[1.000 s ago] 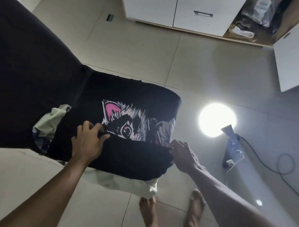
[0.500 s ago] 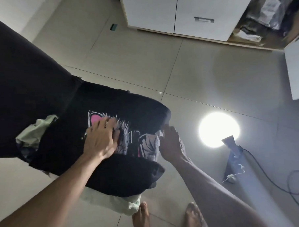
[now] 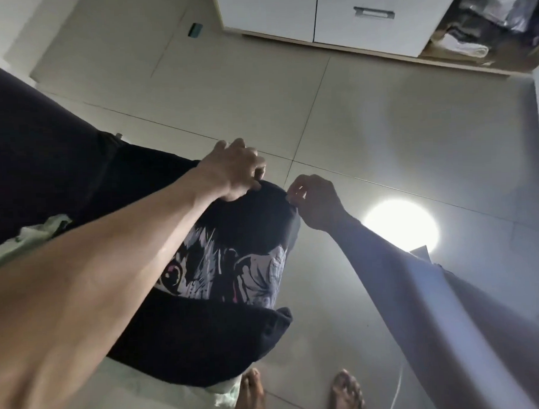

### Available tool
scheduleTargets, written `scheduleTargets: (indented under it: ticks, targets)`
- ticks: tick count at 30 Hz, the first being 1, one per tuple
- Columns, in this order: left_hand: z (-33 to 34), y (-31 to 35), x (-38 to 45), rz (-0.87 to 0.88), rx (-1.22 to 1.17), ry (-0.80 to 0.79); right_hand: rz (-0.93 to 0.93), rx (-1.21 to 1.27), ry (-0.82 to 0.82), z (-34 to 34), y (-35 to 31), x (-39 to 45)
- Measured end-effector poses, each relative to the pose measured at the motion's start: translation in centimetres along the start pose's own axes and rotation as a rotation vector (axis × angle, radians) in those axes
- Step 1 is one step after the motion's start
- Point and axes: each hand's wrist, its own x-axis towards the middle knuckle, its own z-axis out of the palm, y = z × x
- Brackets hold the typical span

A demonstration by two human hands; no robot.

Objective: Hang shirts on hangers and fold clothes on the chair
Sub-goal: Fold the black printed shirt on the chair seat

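Both ends of the far edge are where I am pinching the black printed T-shirt [image 3: 234, 267], left hand [image 3: 233, 172] and right hand [image 3: 316, 200] clamped on cloth, as it is lying limp, light and floppy across the chair [image 3: 28, 147].

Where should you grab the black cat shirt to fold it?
Probably the far edge of the black shirt, from above, one hand near each end. That edge lies free on the pile, and the left hand and right hand pinch it there.
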Motion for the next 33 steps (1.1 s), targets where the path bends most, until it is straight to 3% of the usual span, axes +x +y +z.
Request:
scheduleTargets:
  ticks: [6,9,11,14,18,23,27,33]
  targets:
    - [-0.8,-1.1,-1.9,0.131,-0.209,0.046,-0.046,0.2,0.036,-1.2,-0.9,-2.8]
    - [-1.1,-2.9,-3.5,0.166,-0.04,-0.07,-0.099,0.217,-0.012,-1.6,-1.7,-4.6]
    - [-1.4,-4.4,-4.2,0.106,0.215,-0.186,-0.146,0.081,-0.103,-1.9,-1.9,-5.5]
    - [-2.3,-6.0,-5.2,-0.013,0.367,-0.268,-0.167,-0.275,-0.212,-1.7,-1.5,-5.9]
    - [-3.4,-7.1,-7.2,-0.093,0.474,-0.317,-0.191,-0.45,-0.041,-1.5,-1.2,-7.6]
    - [-3.6,-8.6,-10.2,-0.17,0.652,-0.167,-0.119,-0.64,0.039,-1.6,-1.5,-10.6]
    - [-3.9,-9.1,-14.3,-0.278,0.694,-0.043,-0.079,-0.645,-0.031,-1.7,-2.6,-14.1]
    - [-1.4,-9.3,-20.9,-0.365,0.665,-0.008,-0.105,-0.651,-0.041,1.2,-3.0,-17.9]
